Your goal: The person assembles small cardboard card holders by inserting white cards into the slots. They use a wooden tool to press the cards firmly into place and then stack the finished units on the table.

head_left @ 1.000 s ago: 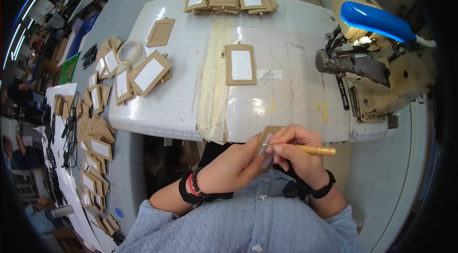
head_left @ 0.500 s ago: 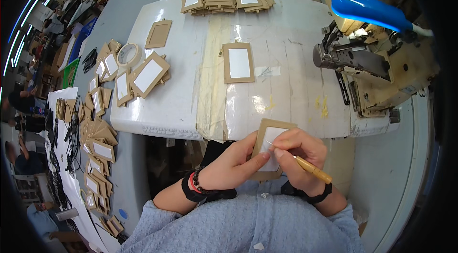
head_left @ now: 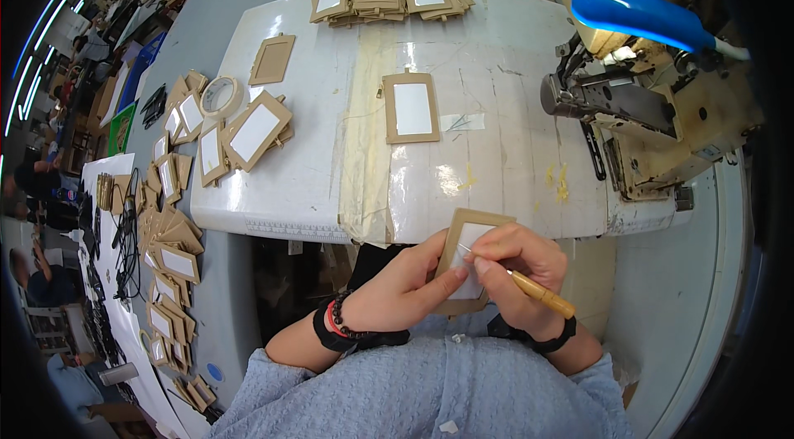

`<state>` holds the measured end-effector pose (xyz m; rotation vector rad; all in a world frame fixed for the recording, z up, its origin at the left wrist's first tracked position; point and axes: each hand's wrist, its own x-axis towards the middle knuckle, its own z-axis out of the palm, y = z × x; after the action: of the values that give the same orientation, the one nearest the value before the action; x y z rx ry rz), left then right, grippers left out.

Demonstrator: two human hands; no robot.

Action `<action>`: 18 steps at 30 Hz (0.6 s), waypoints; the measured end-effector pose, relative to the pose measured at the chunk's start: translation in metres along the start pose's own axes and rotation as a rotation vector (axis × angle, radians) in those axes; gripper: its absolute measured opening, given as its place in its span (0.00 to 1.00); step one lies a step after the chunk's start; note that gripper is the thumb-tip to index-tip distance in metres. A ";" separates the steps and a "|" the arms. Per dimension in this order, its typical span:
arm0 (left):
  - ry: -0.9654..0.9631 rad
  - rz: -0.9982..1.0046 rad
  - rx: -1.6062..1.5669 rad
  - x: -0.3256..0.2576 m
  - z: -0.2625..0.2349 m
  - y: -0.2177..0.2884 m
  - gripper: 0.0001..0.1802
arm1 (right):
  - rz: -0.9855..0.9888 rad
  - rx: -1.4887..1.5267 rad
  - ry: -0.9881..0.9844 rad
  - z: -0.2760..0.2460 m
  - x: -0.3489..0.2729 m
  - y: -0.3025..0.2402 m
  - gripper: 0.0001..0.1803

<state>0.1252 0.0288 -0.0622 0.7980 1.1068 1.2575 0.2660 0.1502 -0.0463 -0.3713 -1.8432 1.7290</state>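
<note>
Tan leather-look, white-panelled rectangular holder (head_left: 471, 287), lower centre of frame: being pinched along left side by left hand (head_left: 409, 283), lying partly beneath right hand (head_left: 523, 267) clasping yellow-brown wooden-handled, metal-tipped tool (head_left: 542, 294).

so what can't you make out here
In the head view:
Tan rectangular white-windowed holder: its back faces away.
Left hand: fingertips, except the thumb's, hidden behind the holder.
Yellow wooden-handled tool: tip too small to tell whether it touches the holder.
Beige metal machine: right end lost in dark lens rim.
</note>
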 end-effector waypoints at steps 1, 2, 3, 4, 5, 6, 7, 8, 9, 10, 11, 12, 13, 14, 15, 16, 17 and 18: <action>0.001 -0.002 0.013 0.000 0.000 0.000 0.20 | 0.006 -0.005 0.001 0.000 0.000 0.000 0.04; 0.001 -0.004 0.026 0.000 -0.001 0.000 0.20 | 0.011 -0.010 0.002 0.000 0.000 0.000 0.04; 0.004 -0.006 0.038 0.000 -0.001 0.000 0.19 | 0.016 -0.014 0.001 0.000 -0.001 0.000 0.04; 0.009 0.006 0.048 0.000 -0.001 -0.001 0.19 | -0.002 -0.026 0.002 0.001 0.000 0.000 0.04; 0.015 0.019 0.058 0.000 -0.001 -0.003 0.20 | -0.020 -0.039 0.003 0.001 0.000 0.001 0.04; 0.019 0.031 0.068 0.000 -0.001 -0.004 0.20 | -0.039 -0.051 0.005 0.002 0.000 0.002 0.04; 0.024 0.044 0.107 0.000 -0.001 -0.006 0.20 | -0.058 -0.094 0.011 0.002 0.000 0.004 0.04; 0.030 0.057 0.147 0.000 -0.002 -0.008 0.20 | -0.077 -0.137 0.016 0.003 -0.001 0.005 0.05; 0.034 0.070 0.185 0.000 -0.002 -0.006 0.20 | -0.095 -0.181 0.022 0.004 -0.001 0.006 0.05; 0.043 0.012 0.269 0.000 -0.001 -0.001 0.21 | -0.128 -0.254 0.021 0.006 0.000 0.004 0.05; 0.052 -0.046 0.353 -0.001 0.001 0.010 0.22 | -0.161 -0.327 0.019 0.009 0.001 0.002 0.05; 0.061 -0.103 0.438 -0.002 0.002 0.017 0.23 | -0.195 -0.401 0.018 0.010 0.002 0.000 0.06; 0.090 -0.067 0.473 -0.002 0.004 0.014 0.23 | -0.184 -0.384 0.022 0.010 0.001 0.001 0.06; 0.119 -0.032 0.507 -0.002 0.006 0.010 0.23 | -0.173 -0.367 0.026 0.011 0.000 0.004 0.06; 0.148 0.003 0.543 -0.002 0.007 0.008 0.23 | -0.162 -0.349 0.032 0.011 -0.001 0.007 0.06; 0.119 -0.003 0.518 -0.001 0.006 0.011 0.23 | 0.003 -0.181 -0.002 0.007 -0.002 0.008 0.03; 0.091 -0.009 0.493 0.000 0.006 0.016 0.22 | 0.145 0.009 0.031 0.005 -0.001 0.006 0.02; 0.066 -0.015 0.468 -0.001 0.005 0.019 0.22 | 0.286 0.201 0.061 0.004 0.002 0.002 0.03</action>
<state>0.1240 0.0319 -0.0426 1.0977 1.4854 1.0281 0.2617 0.1477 -0.0482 -0.6224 -1.6163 2.0489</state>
